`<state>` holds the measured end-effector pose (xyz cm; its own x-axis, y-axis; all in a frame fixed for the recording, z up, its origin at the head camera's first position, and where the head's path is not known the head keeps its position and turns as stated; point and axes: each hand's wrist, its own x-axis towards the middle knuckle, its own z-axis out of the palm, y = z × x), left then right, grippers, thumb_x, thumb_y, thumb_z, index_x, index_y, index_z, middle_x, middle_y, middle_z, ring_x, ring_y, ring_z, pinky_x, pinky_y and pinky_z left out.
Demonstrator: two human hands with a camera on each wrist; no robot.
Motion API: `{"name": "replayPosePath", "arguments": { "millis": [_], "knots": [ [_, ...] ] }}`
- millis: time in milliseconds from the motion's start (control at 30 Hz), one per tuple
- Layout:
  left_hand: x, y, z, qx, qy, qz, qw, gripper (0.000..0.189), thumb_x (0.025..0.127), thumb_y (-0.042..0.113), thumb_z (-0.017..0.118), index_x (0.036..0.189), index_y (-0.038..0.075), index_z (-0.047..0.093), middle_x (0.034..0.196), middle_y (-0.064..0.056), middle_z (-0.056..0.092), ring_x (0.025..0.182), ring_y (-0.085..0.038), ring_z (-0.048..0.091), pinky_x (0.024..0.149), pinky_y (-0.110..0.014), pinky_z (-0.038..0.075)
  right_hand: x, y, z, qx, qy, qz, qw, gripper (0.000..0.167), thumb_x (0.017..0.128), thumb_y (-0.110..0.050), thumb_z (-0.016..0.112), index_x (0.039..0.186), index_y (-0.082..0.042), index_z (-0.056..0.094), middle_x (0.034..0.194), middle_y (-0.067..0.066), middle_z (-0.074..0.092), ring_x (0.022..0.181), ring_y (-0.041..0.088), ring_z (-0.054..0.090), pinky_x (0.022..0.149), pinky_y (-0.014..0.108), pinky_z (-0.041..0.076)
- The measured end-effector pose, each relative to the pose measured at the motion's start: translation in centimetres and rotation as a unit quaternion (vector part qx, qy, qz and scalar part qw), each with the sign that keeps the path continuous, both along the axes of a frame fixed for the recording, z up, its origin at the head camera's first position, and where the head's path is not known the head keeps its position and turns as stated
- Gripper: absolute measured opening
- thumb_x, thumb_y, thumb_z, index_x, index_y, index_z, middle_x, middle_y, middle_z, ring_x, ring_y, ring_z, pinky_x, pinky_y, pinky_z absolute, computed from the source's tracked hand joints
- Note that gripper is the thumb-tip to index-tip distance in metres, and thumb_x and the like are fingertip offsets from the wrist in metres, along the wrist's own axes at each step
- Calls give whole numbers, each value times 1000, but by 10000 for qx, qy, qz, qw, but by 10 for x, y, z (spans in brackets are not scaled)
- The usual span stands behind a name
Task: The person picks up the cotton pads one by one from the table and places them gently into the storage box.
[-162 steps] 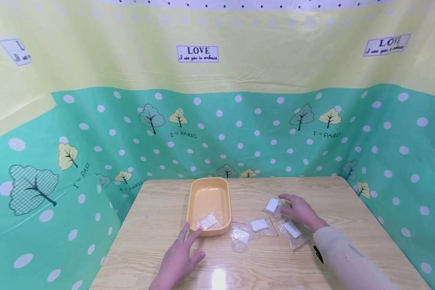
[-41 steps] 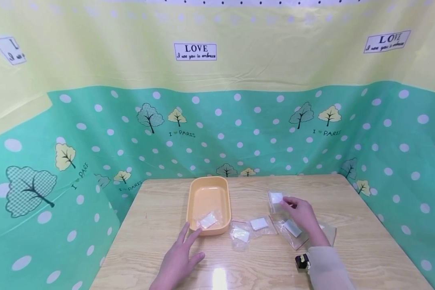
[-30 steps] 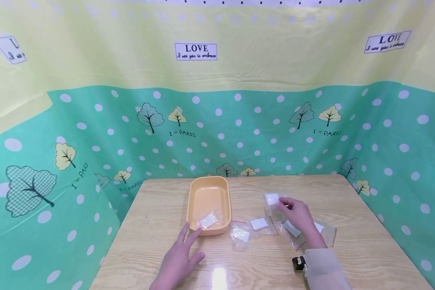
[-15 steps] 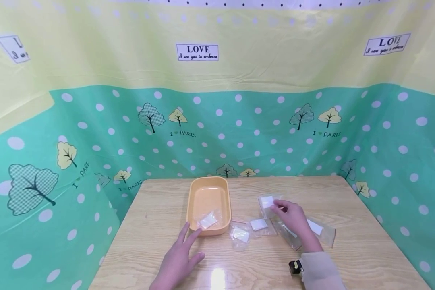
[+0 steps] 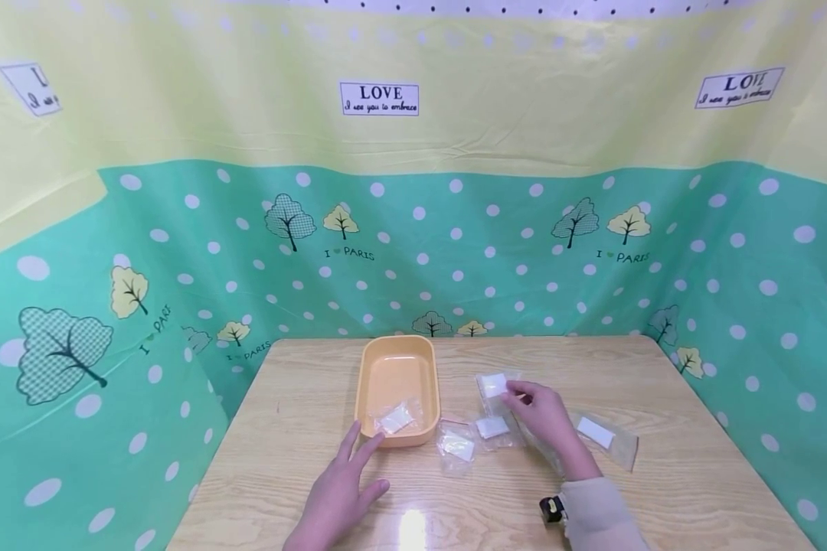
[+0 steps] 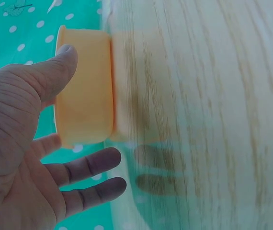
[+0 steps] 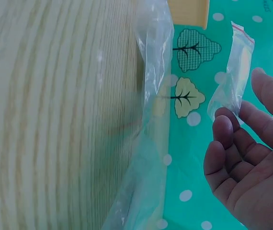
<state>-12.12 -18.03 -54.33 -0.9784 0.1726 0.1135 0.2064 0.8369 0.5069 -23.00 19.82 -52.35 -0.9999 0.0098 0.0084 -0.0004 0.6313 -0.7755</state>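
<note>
Right hand (image 5: 541, 415) pinching a clear bag (image 5: 493, 385) nearer the table's (image 5: 303, 413) far edge, left hand (image 5: 339, 486) spread beside the tray (image 5: 397, 375), two bags (image 5: 458, 446) by its corner, one bag (image 5: 547, 451) half-hidden under the wrist (image 5: 580, 463), another bag (image 5: 596, 432) toward the right edge

A head camera looks forward and down over the bench (image 5: 303, 398); sideways-turned wrist cameras view the left fingers (image 6: 86, 166) and right fingers (image 7: 215, 157) close up, all sharing the tray (image 5: 396, 375).
</note>
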Motion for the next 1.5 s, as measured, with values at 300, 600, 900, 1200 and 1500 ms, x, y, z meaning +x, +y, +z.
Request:
{"name": "replayPosePath", "arguments": {
  "millis": [300, 600, 900, 1200, 1500],
  "knots": [
    [-1, 0, -2, 19, -18, 19, 10000, 78, 92, 42, 84, 160, 30, 49, 176, -20, 27, 119, -56, 68, 81, -66, 63, 0, -14, 2, -154, 26, 51, 9999, 46, 103, -32, 73, 142, -8, 68, 126, 10, 75, 102, 19, 66, 76, 25, 57],
    [-1, 0, -5, 20, 25, 20, 10000, 78, 92, 41, 84, 160, 30, 48, 176, -20, 27, 119, -55, 68, 81, -65, 63, -2, -25, 0, 90, 286, 290, 9991, 47, 101, -33, 75, 140, -7, 69, 120, 8, 78, 98, 16, 67, 74, 25, 58],
    [-1, 0, -3, 46, -9, -16, 10000, 78, 91, 40, 85, 160, 30, 49, 176, -20, 27, 118, -54, 69, 78, -62, 64, -1, -40, 4, 63, 314, 350, 9989, 46, 101, -33, 76, 139, -8, 70, 116, 6, 78, 95, 15, 67, 70, 24, 57],
    [-2, -1, -4, 27, 7, -5, 10000, 78, 91, 41, 84, 160, 30, 49, 176, -20, 27, 119, -55, 69, 79, -64, 63, -2, -57, 8, 60, 362, 484, 9982, 47, 100, -36, 77, 139, -11, 71, 120, 3, 78, 93, 11, 66, 70, 24, 58],
    [-2, 0, -3, 14, 38, 20, 10000, 78, 91, 41, 85, 160, 31, 49, 176, -20, 28, 120, -55, 68, 81, -65, 63, -4, -78, 18, -120, 591, 819, 9948, 45, 99, -33, 78, 138, -11, 71, 125, 6, 77, 92, 12, 67, 69, 23, 59]
  ]
}}
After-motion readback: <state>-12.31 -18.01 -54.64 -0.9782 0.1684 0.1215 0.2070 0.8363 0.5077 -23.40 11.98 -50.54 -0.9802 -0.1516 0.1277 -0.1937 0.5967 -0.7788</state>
